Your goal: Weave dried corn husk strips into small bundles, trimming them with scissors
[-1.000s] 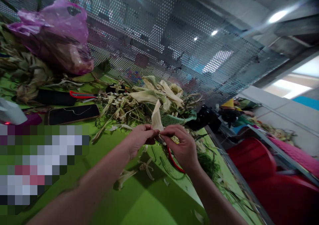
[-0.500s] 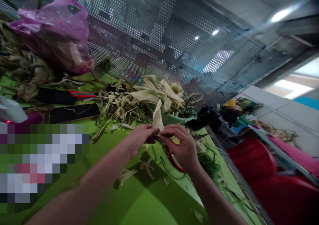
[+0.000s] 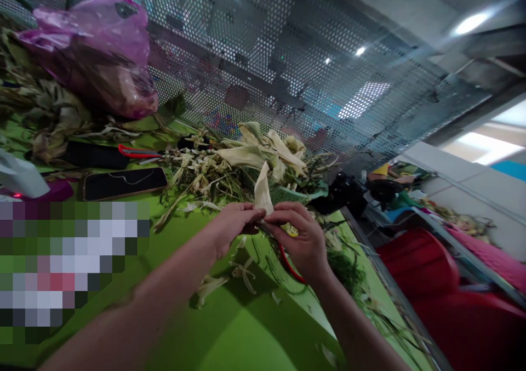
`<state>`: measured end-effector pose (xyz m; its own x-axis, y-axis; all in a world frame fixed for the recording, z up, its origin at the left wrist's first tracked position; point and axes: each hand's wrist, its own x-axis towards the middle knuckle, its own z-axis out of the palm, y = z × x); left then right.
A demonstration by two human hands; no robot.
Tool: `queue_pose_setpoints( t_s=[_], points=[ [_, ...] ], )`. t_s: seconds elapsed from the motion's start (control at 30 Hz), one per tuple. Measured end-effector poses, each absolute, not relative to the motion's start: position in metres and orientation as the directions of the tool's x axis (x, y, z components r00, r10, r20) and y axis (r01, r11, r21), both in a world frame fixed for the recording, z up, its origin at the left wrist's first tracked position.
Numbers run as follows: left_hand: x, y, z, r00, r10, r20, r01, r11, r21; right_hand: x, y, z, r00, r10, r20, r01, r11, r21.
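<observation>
A pale, dried corn husk (image 3: 263,190) stands upright, tip pointing up, pinched at its base by both hands. My left hand (image 3: 236,226) is closed on it from the left, thumb across the lower end. From the right, my right hand (image 3: 302,234) pinches the same base with thumb and fingers; the fingertips nearly meet. What lies between the fingertips is partly hidden. Under my right hand a red curved handle (image 3: 291,267) shows on the green table (image 3: 230,332). Beyond the hands rests a heap of husks (image 3: 246,152) with dry stalks and scraps.
A phone (image 3: 123,183) and a red-edged tool (image 3: 139,152) lie at the left, below a purple plastic bag (image 3: 102,47). Small husk scraps (image 3: 244,272) are near my wrists. A perforated metal screen (image 3: 246,58) stands behind; red chairs (image 3: 419,261) are at the right.
The view has shifted very slightly, moving the scene a little to the right in the picture. Both hands keep the same hold on the husk.
</observation>
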<state>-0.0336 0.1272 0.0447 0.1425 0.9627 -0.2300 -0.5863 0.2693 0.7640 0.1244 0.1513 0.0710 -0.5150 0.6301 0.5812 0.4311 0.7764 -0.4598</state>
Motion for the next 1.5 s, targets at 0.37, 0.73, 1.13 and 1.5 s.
queue_pose_setpoints(
  t_s=[0.37,0.73,1.13,1.5],
  points=[
    [-0.034,0.127,0.045,0.148,0.961,-0.234,-0.619,0.275,0.736,0.123,0.153,0.064,-0.51,0.626,0.59,0.42,0.779,-0.465],
    [-0.033,0.128,0.042,0.149,0.96,-0.236,-0.602,0.277,0.749,0.123,0.152,0.063,-0.523,0.628,0.577,0.409,0.778,-0.476],
    [-0.034,0.122,0.048,0.231,0.963,-0.142,-0.643,0.261,0.72,0.125,0.155,0.066,-0.457,0.678,0.575,0.446,0.734,-0.512],
    [-0.035,0.122,0.051,0.243,0.961,-0.131,-0.639,0.26,0.724,0.126,0.155,0.066,-0.429,0.792,0.435,0.27,0.572,-0.774]
  ],
)
